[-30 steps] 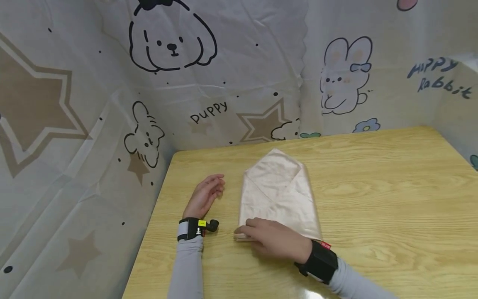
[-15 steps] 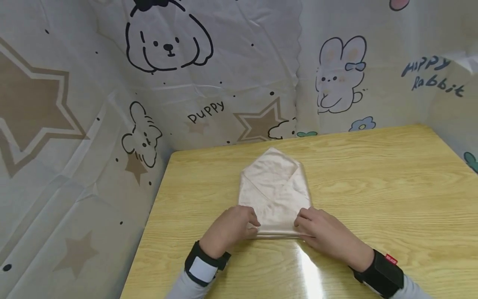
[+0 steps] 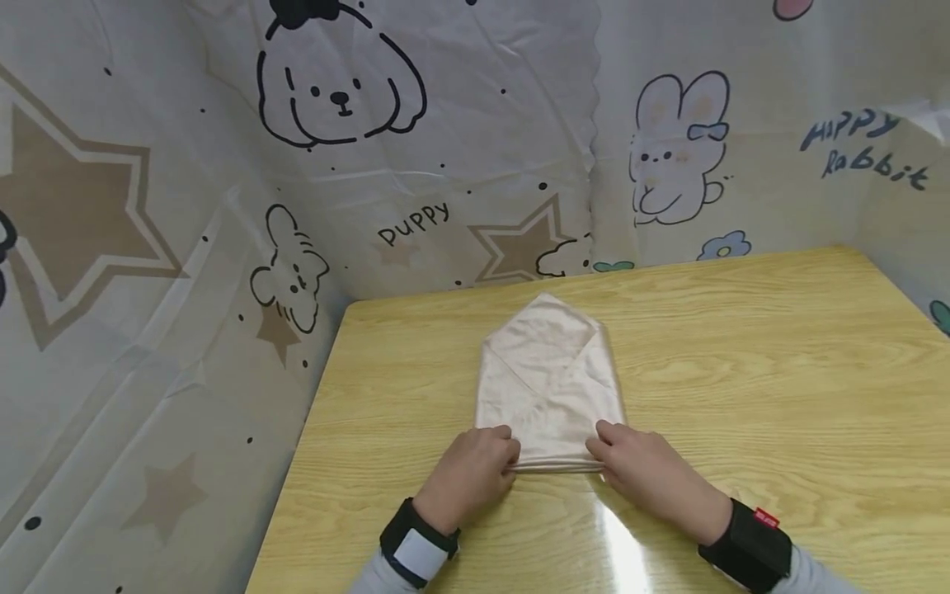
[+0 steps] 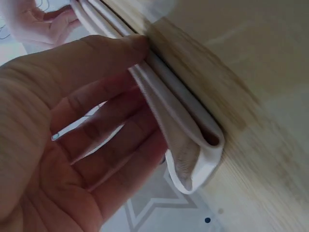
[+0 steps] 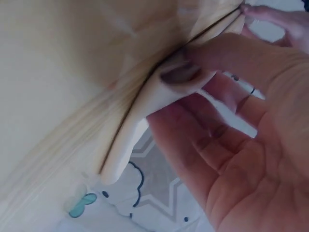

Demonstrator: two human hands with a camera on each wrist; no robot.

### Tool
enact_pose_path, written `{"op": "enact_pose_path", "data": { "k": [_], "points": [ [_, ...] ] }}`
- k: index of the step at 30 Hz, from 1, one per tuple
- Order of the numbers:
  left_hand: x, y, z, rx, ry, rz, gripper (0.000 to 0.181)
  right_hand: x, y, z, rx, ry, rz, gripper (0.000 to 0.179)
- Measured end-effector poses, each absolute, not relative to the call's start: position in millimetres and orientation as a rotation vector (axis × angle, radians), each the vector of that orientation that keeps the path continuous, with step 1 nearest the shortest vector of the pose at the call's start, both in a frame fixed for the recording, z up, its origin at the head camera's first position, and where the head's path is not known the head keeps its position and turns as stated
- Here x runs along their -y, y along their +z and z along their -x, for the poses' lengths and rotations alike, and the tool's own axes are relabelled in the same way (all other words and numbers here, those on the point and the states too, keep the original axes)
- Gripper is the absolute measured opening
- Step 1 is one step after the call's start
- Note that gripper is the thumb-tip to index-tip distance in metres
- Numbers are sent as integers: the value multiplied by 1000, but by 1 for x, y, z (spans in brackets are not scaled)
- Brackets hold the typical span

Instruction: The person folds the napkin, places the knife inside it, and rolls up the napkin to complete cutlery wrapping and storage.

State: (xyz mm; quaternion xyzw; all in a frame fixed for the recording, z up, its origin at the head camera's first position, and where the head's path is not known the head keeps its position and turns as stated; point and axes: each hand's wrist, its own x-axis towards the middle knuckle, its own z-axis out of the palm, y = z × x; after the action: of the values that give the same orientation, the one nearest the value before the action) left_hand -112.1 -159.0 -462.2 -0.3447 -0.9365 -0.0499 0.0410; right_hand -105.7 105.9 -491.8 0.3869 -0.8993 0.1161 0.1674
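A pale pink satin cloth [image 3: 549,384], folded like an envelope with its point towards the wall, lies on the table. At the left end of its near edge, my left hand [image 3: 471,470] pinches the layers; in the left wrist view the thumb presses the folded edge [image 4: 176,99] from the near side, with the fingers over the top. My right hand [image 3: 656,474] pinches the right end of that same edge. Its thumb tip sits in a fold opening, as the right wrist view of the cloth [image 5: 137,106] shows. Between the hands, stacked layers show along the edge.
The wood-grain table [image 3: 764,363] extends to the right and in front of the cloth. A printed fabric sheet [image 3: 460,99] with cartoon animals and stars hangs behind it and along its sides.
The left hand has come from the table's left side to the cloth's near-left corner. The right hand has shifted from the near edge's left part to its right end.
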Motion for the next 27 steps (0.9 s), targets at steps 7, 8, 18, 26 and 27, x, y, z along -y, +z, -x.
{"op": "enact_pose_path", "data": {
  "k": [7, 8, 18, 26, 27],
  "points": [
    [155, -466, 116, 2765, -122, 1096, 21, -96, -488, 98, 2552, 213, -1069, 29],
    [155, -466, 116, 2751, -116, 1105, 22, -95, -487, 97, 2561, 205, -1062, 29],
    [158, -462, 129, 2837, -236, 1065, 15, -99, -485, 111, 2578, 215, -1020, 23],
    [167, -462, 150, 2957, -368, 1038, 10, -106, -488, 130, 2623, 383, -1006, 21],
    [167, -462, 152, 2965, -371, 1040, 9, -106, -489, 132, 2625, 376, -1002, 20]
  ]
}}
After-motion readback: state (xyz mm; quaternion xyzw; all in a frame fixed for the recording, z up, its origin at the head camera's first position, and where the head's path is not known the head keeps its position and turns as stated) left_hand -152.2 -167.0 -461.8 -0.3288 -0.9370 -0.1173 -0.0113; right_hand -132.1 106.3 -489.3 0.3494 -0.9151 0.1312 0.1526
